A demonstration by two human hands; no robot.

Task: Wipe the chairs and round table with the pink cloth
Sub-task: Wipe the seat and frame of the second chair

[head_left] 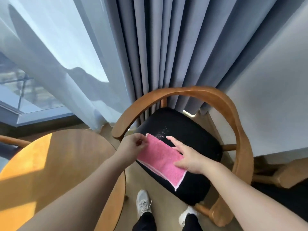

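At frame centre, the folded pink cloth [160, 160] lies on the wooden armchair's [233, 117] black seat cushion [188, 130] (pale specks just above it). The left hand [133, 145] pinches its upper-left edge; the right hand [188, 157] presses flat, fingers spread. The round table [55, 155] sits lower left.

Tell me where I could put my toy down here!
The round table top shows bare wood, from its sunlit left side to the edge near the left hand. The black chair seat is bare behind the crumbs. Its front is crowded: pink cloth, right hand.
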